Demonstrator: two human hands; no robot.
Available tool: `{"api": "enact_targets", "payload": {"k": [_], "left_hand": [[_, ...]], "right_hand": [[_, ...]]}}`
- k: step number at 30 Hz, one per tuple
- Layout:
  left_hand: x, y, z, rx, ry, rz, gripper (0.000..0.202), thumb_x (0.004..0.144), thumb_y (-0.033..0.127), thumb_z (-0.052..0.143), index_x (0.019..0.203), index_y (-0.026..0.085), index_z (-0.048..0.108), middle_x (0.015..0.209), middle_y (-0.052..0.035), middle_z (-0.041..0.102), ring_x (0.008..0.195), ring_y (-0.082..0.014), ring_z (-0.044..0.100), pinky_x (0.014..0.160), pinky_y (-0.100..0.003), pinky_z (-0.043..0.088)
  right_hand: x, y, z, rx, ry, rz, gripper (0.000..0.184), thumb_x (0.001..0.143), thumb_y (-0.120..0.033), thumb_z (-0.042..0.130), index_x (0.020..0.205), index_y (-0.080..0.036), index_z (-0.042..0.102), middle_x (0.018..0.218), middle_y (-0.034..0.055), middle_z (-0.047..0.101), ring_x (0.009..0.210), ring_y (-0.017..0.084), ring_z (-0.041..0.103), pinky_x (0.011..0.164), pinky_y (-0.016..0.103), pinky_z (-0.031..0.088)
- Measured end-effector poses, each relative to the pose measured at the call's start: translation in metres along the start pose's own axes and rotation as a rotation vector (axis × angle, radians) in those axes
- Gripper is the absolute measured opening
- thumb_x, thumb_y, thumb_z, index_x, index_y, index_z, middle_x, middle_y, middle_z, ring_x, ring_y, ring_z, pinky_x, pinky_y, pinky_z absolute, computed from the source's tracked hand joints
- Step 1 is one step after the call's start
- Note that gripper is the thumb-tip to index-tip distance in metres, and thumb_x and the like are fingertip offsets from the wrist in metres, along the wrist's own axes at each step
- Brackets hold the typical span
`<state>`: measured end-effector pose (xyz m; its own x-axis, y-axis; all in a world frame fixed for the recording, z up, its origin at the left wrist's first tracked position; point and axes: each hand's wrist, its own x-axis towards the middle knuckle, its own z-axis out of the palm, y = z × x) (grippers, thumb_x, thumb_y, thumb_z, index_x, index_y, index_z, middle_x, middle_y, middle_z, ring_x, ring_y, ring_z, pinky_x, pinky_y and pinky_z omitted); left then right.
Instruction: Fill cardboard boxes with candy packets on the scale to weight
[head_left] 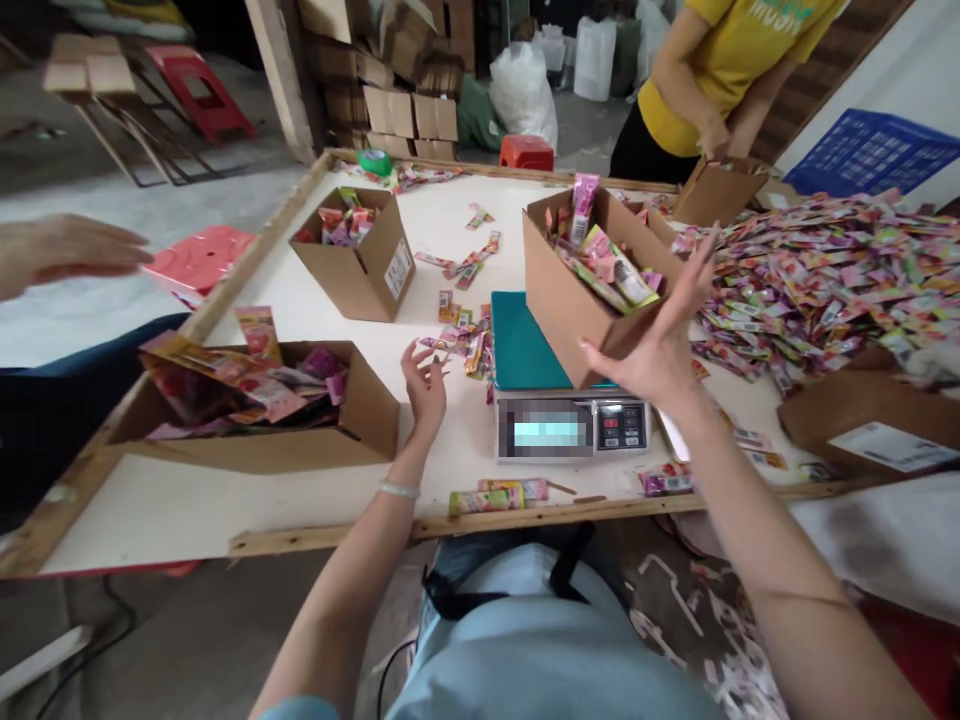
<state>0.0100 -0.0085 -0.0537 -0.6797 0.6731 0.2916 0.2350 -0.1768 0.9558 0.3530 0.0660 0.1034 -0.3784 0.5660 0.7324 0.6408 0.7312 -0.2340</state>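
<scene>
My right hand (pixel 656 345) grips the near corner of a cardboard box (pixel 562 310), thumb on the near face and fingers spread along the right side. Filled with colourful snack sachets (pixel 600 260), this box sits tilted over the teal plate of a digital scale (pixel 517 350). The scale's display is blurred out. My left hand (pixel 426 385) is left of the scale, fingers loosely bent and apart, with nothing visible in them. Loose sachets (pixel 472 350) lie just beyond it. To its left stands another filled cardboard box (pixel 300 447), holding sachets and larger packs.
A third filled box (pixel 360 265) stands farther back. Sachets form a large heap (pixel 840 290) on the right, beside a brown box (pixel 877 415). Across the table, a person in yellow (pixel 697 90) handles a box. Another person's hand (pixel 67 250) reaches in from the left.
</scene>
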Motion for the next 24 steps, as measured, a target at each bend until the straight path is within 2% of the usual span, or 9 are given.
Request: {"api": "enact_targets", "payload": {"k": [3,6,11,14,16,18,20,21,24], "left_hand": [[-0.001,0.001,0.007,-0.008,-0.023,-0.002,0.053,0.095,0.033,0.066,0.144,0.025,0.049,0.129,-0.0128,0.068,0.092,-0.0179,0.076,0.071,-0.025,0.06],[-0.003,0.002,0.01,-0.01,-0.061,0.018,0.054,0.095,0.035,0.065,0.144,0.023,0.048,0.13,-0.0139,0.068,0.092,-0.018,0.076,0.072,-0.026,0.06],[-0.004,0.002,0.005,0.002,-0.062,0.018,0.055,0.095,0.037,0.066,0.144,0.025,0.047,0.13,-0.0128,0.068,0.091,-0.0172,0.076,0.07,-0.025,0.059],[-0.003,0.003,0.001,0.016,-0.035,0.007,0.054,0.095,0.037,0.066,0.145,0.026,0.047,0.131,-0.0125,0.067,0.094,-0.0172,0.076,0.072,-0.025,0.059],[-0.003,0.004,0.0,0.03,-0.03,0.009,0.055,0.095,0.037,0.066,0.145,0.026,0.047,0.131,-0.0127,0.066,0.096,-0.0174,0.076,0.073,-0.025,0.059],[-0.002,0.005,0.0,0.031,-0.034,0.013,0.055,0.095,0.038,0.066,0.145,0.026,0.047,0.13,-0.0126,0.066,0.096,-0.0175,0.076,0.073,-0.026,0.061],[-0.002,0.006,0.002,0.02,-0.04,0.019,0.054,0.094,0.04,0.067,0.143,0.026,0.048,0.129,-0.0125,0.065,0.096,-0.0176,0.075,0.075,-0.027,0.062],[-0.002,0.006,0.002,0.015,-0.043,0.021,0.054,0.094,0.04,0.067,0.143,0.026,0.049,0.129,-0.0125,0.065,0.096,-0.0175,0.075,0.076,-0.027,0.063],[-0.001,0.006,0.002,0.017,-0.044,0.015,0.053,0.094,0.041,0.067,0.141,0.026,0.049,0.129,-0.0129,0.064,0.095,-0.0173,0.075,0.077,-0.027,0.064]], "right_hand": [[-0.001,0.062,-0.018,0.021,-0.123,-0.061,0.147,0.081,-0.055,0.088,0.166,-0.021,-0.027,0.169,0.0151,-0.026,0.159,0.045,-0.015,0.132,0.066,0.005],[0.003,0.096,-0.027,0.057,-0.188,-0.097,0.131,0.091,-0.058,0.075,0.166,-0.017,-0.026,0.169,0.0174,-0.024,0.16,0.04,-0.015,0.133,0.06,0.003],[0.008,0.092,-0.033,0.059,-0.229,-0.095,0.127,0.088,-0.072,0.076,0.169,-0.019,-0.007,0.172,0.0189,-0.005,0.162,0.037,-0.008,0.135,0.057,0.006],[0.013,0.084,-0.047,0.123,-0.215,-0.164,0.122,0.09,-0.075,0.076,0.171,-0.02,0.003,0.174,0.0185,0.002,0.162,0.039,0.001,0.135,0.06,0.011],[0.024,0.08,-0.061,0.177,-0.121,-0.201,0.102,0.098,-0.069,0.07,0.171,-0.021,0.017,0.173,0.0171,0.014,0.161,0.038,0.013,0.134,0.059,0.019],[0.047,0.076,-0.073,0.206,-0.056,-0.164,0.079,0.104,-0.059,0.065,0.165,-0.02,0.033,0.164,0.0171,0.035,0.152,0.034,0.038,0.127,0.055,0.038],[0.079,0.073,-0.074,0.193,-0.193,-0.091,0.074,0.103,-0.054,0.07,0.159,-0.014,0.043,0.149,0.0156,0.054,0.134,0.029,0.059,0.113,0.046,0.053],[0.096,0.071,-0.07,0.173,-0.345,-0.064,0.078,0.098,-0.053,0.077,0.156,-0.01,0.047,0.144,0.0138,0.059,0.127,0.027,0.063,0.109,0.043,0.055],[0.141,0.067,-0.039,0.03,-0.796,-0.029,0.079,0.08,-0.039,0.094,0.14,0.0,0.06,0.138,0.0092,0.064,0.13,0.031,0.061,0.118,0.049,0.044]]}}
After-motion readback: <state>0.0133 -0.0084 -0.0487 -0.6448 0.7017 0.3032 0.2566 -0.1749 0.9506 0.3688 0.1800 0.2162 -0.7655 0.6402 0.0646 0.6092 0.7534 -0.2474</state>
